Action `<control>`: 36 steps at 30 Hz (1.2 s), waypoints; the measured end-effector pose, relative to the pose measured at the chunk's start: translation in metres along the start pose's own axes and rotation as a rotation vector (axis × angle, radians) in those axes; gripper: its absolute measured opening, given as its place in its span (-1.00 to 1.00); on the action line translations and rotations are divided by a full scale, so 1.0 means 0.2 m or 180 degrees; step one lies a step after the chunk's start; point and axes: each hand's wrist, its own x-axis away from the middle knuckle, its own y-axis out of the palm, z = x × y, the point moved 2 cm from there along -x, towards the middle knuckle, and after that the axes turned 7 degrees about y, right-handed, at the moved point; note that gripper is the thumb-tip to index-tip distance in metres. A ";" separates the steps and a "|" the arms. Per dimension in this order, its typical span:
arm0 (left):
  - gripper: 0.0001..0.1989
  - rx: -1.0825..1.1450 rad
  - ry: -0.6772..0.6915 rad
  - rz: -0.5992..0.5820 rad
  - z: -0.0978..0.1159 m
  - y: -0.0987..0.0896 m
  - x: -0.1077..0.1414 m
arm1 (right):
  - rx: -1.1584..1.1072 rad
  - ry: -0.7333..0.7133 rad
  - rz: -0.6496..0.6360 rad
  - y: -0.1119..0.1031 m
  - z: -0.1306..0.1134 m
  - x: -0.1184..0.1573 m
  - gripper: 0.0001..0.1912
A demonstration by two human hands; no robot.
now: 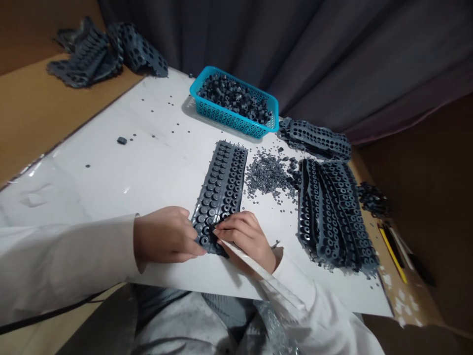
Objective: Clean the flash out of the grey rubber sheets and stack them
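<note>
The near end of the dark rubber strip (220, 190) is covered by both hands, so the exact contact there cannot be fully seen. The fingertips of the left hand (164, 235) are hidden behind the knuckles; the fingers are curled and pressed down on the strip's near left edge, and it cannot be told whether something is pinched under them. The right hand (246, 236) is seen with fingers pressed together at the strip's near right corner, where a small piece seems to be pinched, but it is too small to be made out. A thin pale tool (258, 271) is held along the right palm, and its far tip is hidden between the fingers.

The strip lies flat on the white surface (148, 162), running away from the person. Loose small rings (268, 175) are scattered just beside it on the right. A stack of similar strips (332, 212) lies further right. A blue basket (236, 116) filled with dark parts stands behind. Another pile of strips (103, 52) is partly cut off at the far left corner.
</note>
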 end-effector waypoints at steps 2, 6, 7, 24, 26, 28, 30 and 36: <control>-0.80 0.0002 -0.0018 -0.0125 0.00 0.00 0.01 | 0.0103 -0.0056 0.0028 0.00 0.00 0.00 -0.90; -0.75 0.0235 -0.0082 -0.0020 0.00 0.02 0.02 | 0.0558 -0.0222 0.0054 0.00 0.00 0.00 -0.95; -0.74 0.0301 -0.0075 0.0059 0.00 0.02 0.03 | 0.0739 -0.0305 0.0019 0.01 0.00 0.00 -0.96; -0.69 0.0614 -0.0034 0.0274 0.00 0.03 0.03 | 0.0256 0.0635 0.0606 -0.10 0.08 -0.06 -0.88; -0.69 0.0595 -0.0041 0.0263 0.00 0.03 0.03 | -0.0193 0.0688 0.0312 -0.09 0.05 -0.06 -0.91; -0.69 0.0529 -0.0066 0.0267 0.01 0.03 0.03 | -0.0368 0.0685 0.0068 -0.07 0.02 -0.06 -0.92; -0.69 0.0433 -0.0093 0.0271 0.02 0.03 0.03 | -0.0359 0.0688 -0.0078 -0.04 0.01 -0.05 -0.93; -0.66 0.0151 -0.0092 0.0295 0.02 0.02 0.03 | 0.0174 0.0253 -0.0005 -0.01 0.04 -0.05 -0.96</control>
